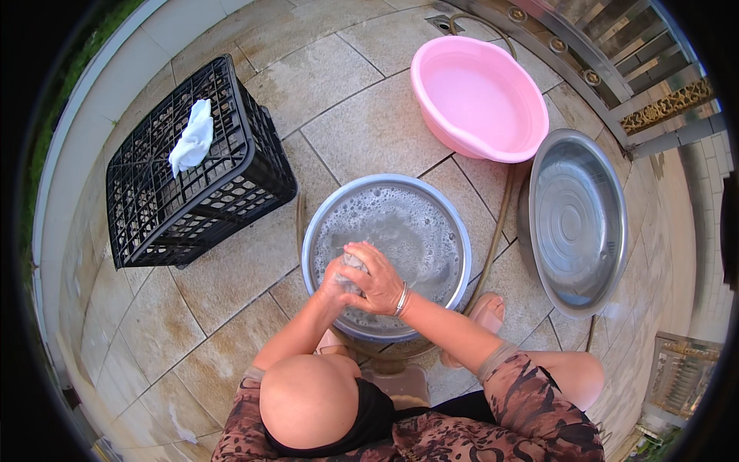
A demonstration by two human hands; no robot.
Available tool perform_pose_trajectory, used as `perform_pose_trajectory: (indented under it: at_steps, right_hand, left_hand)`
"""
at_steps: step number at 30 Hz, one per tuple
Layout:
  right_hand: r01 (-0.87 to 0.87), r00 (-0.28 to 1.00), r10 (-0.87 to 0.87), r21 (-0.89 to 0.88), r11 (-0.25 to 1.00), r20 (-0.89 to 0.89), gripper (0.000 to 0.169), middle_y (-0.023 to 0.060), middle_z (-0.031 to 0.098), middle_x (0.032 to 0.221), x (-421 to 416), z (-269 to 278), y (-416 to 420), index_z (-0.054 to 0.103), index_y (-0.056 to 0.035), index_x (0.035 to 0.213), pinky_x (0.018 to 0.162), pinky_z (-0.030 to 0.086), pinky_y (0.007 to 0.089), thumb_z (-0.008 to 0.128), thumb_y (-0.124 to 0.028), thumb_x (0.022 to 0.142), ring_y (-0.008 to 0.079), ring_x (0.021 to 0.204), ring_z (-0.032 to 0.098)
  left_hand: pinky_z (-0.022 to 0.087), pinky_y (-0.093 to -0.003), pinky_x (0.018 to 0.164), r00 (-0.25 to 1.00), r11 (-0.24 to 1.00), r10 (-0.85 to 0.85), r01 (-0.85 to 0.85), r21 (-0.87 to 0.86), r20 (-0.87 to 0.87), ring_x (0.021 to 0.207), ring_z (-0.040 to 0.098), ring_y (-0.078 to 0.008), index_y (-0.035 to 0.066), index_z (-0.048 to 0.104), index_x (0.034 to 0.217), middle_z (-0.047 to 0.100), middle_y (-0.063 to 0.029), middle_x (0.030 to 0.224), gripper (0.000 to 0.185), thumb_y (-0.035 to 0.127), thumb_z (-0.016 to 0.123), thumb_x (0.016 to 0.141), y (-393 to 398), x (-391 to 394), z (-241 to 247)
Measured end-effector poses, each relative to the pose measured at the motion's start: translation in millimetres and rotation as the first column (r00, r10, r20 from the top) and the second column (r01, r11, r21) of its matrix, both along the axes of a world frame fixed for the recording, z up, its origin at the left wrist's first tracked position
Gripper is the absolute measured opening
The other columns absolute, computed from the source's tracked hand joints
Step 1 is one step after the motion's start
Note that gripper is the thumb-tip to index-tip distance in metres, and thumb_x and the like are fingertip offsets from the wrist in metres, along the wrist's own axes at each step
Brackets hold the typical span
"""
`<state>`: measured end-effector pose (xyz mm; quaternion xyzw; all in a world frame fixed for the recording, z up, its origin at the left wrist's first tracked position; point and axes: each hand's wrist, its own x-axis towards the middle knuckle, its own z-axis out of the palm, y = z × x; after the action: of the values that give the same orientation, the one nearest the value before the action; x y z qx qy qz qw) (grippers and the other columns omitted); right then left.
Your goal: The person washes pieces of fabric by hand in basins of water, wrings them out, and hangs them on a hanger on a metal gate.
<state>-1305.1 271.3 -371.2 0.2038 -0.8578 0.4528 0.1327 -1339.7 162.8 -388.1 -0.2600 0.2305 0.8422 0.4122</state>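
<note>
Both of my hands meet over the near left part of a round metal basin [465, 254] of grey, sudsy water [404, 231]. Pressed between them is a wet grey cloth [353, 267], bunched up small. My left hand [333, 284] grips it from the left, partly hidden behind the other hand. Across its top lies my right hand [375, 277], fingers bent around it, with a silver bangle [402, 298] at the wrist. Most of the cloth is hidden by my fingers.
To the left, a black plastic crate [202, 202] stands upturned with a white cloth [193, 138] on top. A pink plastic basin [473, 92] sits at the far right. Beside it a large metal basin [577, 225] stands tilted. A hose [501, 231] crosses the tiled floor [231, 300].
</note>
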Motion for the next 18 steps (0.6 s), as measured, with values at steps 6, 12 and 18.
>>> perform_pose_trajectory:
  at_steps: [6,12,18]
  right_hand:
    - [0.052,0.963,-0.051,-0.003,0.999,-0.265,0.026,0.0149,0.049,0.089,-5,19,4,0.053,-0.0053,0.085,0.075,0.04,0.0404,0.057,-0.023,0.067,0.0304,0.087,0.048]
    - [0.525,0.835,-0.489,-0.1,0.845,0.252,0.02,0.0149,0.052,0.073,-4,-2,-28,0.053,-0.0025,0.075,0.065,0.04,0.0378,0.051,-0.022,0.073,0.0285,0.079,0.052]
    - [0.816,0.437,-0.54,-0.064,0.575,0.72,0.052,0.0196,0.056,0.063,-17,-60,-4,0.056,0.0,0.06,0.062,0.041,0.0382,0.027,-0.036,0.083,0.0325,0.062,0.055]
  left_hand:
    - [0.046,-0.0331,0.068,0.973,0.975,-0.218,0.221,0.032,-0.077,0.076,0.054,-0.0194,0.011,0.05,0.087,0.053,-0.0068,0.082,0.021,0.023,0.034,0.083,-1,-1,-5]
    - [0.044,-0.0304,0.063,0.995,0.981,-0.09,0.08,-0.178,-0.047,0.072,0.053,-0.0169,0.006,0.051,0.083,0.053,-0.0074,0.08,0.02,0.021,0.038,0.083,8,12,-16]
    - [0.042,-0.0316,0.074,0.89,0.754,-0.394,0.17,-0.634,-0.229,0.079,0.053,-0.0179,0.002,0.051,0.094,0.055,-0.0082,0.089,0.033,0.031,0.038,0.085,4,5,-50]
